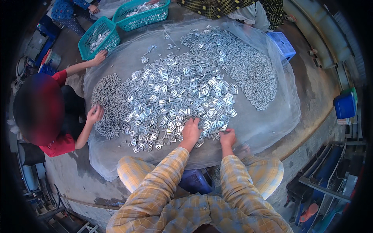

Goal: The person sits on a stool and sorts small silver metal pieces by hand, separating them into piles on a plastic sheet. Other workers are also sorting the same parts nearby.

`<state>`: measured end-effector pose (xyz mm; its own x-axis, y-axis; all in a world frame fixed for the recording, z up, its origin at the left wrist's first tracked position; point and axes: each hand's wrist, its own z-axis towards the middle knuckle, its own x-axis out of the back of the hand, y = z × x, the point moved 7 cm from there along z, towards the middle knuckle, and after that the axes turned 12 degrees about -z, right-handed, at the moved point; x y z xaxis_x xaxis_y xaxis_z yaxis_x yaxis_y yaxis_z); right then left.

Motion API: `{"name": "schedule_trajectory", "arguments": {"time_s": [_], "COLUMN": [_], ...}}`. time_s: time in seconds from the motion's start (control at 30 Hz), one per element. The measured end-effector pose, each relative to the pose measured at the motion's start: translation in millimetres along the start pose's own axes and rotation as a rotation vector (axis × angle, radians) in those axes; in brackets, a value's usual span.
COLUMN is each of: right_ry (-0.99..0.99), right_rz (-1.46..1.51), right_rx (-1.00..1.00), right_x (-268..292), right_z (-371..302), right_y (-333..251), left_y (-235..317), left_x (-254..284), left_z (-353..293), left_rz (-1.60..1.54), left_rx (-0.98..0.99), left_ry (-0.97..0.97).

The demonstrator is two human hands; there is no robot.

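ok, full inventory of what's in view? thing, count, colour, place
slotted metal pieces: too many to count, silver, mid-sheet heap
small pieces: too many to count, dull grey, heaps left and upper right
plastic sheet: one, translucent, under the heaps
baskets: two, teal, upper left
plastic stool or box: one, blue, upper right
container: one, blue, right edge
co-workers: at least three; red top left, blue patterned clothes upper left, yellow-black checks top
rim clutter: mixed, partly too dark to itemise
left hand: one, bare, at the silver heap's near edge
right hand: one, bare, just right of it
sleeves: two, yellow-grey plaid, lower centre
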<state>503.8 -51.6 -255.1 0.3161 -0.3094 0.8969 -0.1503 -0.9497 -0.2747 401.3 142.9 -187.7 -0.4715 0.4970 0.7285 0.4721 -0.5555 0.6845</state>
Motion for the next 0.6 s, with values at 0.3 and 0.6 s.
{"name": "schedule_trajectory", "arguments": {"time_s": [0.3, 0.6], "right_ry": [0.234, -0.238], "right_rz": [0.287, 0.192], "right_rx": [0.227, 0.571], "right_x": [12, -5], "right_z": [35, -31], "right_y": [-30, -75], "left_y": [22, -5], "left_x": [-1, -1], "left_z": [32, 4], "left_rz": [-0.034, -0.080], "left_rx": [-0.078, -0.164], "left_ry": [-0.227, -0.433]}}
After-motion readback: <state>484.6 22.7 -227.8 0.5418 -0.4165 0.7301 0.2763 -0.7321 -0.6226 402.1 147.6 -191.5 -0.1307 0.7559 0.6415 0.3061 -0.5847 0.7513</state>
